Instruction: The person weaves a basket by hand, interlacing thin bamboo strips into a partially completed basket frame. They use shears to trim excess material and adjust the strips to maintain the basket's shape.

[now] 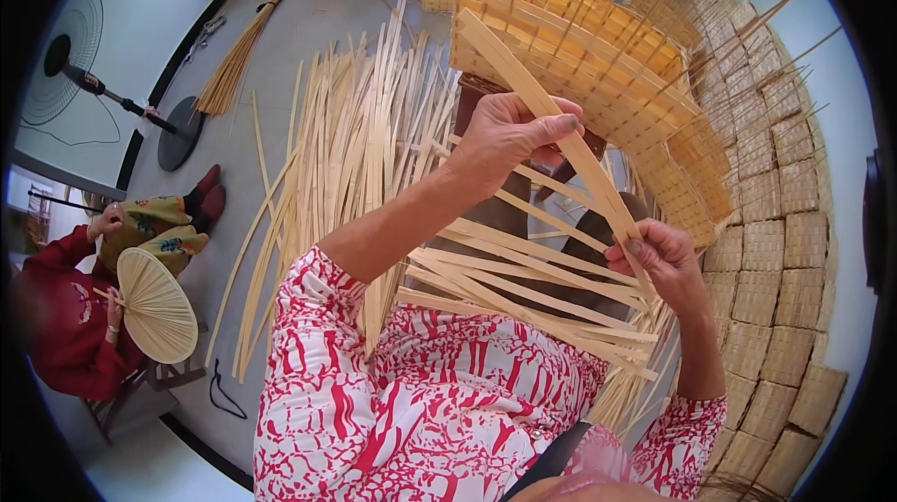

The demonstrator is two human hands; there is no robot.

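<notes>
Strip (598, 181) ran slantwise, gripped mid-length by left hand (509, 140), upper end projecting beyond it, lower end pinched in right hand (668, 265).

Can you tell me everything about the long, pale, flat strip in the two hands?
The long, flat, pale-yellow strip looks like thin bamboo or wood. It slants, nearly straight, from upper left to lower right. The left bare hand pinches it partway along and the right hand grips it near the lower end. Its upper end shows against yellow woven basketwork.
</notes>
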